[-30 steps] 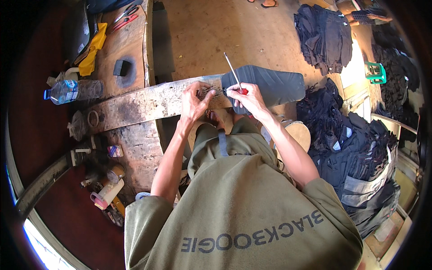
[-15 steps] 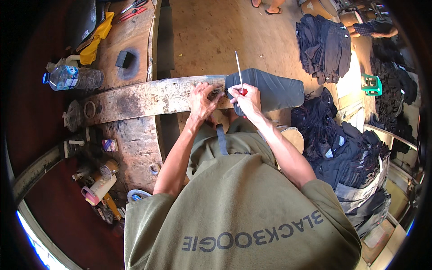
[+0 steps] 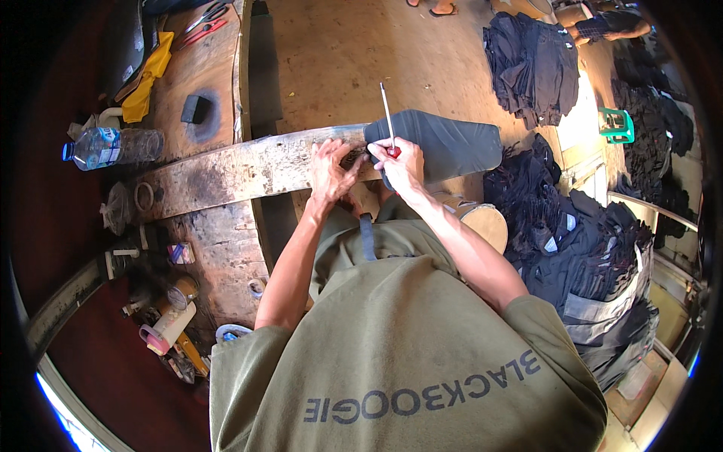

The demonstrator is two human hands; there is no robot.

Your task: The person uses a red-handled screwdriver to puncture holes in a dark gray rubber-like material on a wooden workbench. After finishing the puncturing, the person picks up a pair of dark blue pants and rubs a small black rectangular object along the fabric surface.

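Observation:
A long, stained wooden board [image 3: 248,167] juts out over my lap, its right end wrapped in a black cover [image 3: 452,148]. My left hand [image 3: 330,172] rests on the board just left of the cover's edge. Its fingers are bent and apart, with the thumb reaching toward the other hand. Closed around the red part of a thin stick [image 3: 387,113], my right hand [image 3: 403,167] sits at the cover's left edge. The stick's pale shaft points up and away. What lies beneath my fingertips is too small to make out.
On the left bench stand a plastic bottle [image 3: 113,148], a dark block [image 3: 196,109], scissors [image 3: 211,13] and a tape roll [image 3: 144,196]. Black garments [image 3: 595,248] lie heaped at right, with another stack [image 3: 529,69] beyond. Near a green stool [image 3: 616,125], another person's arm [image 3: 625,32] shows.
The whole view has shifted slightly, so the board and bench appear a little farther left. Both hands keep nearly the same place at the cover's edge, and the stick stays in my right hand.

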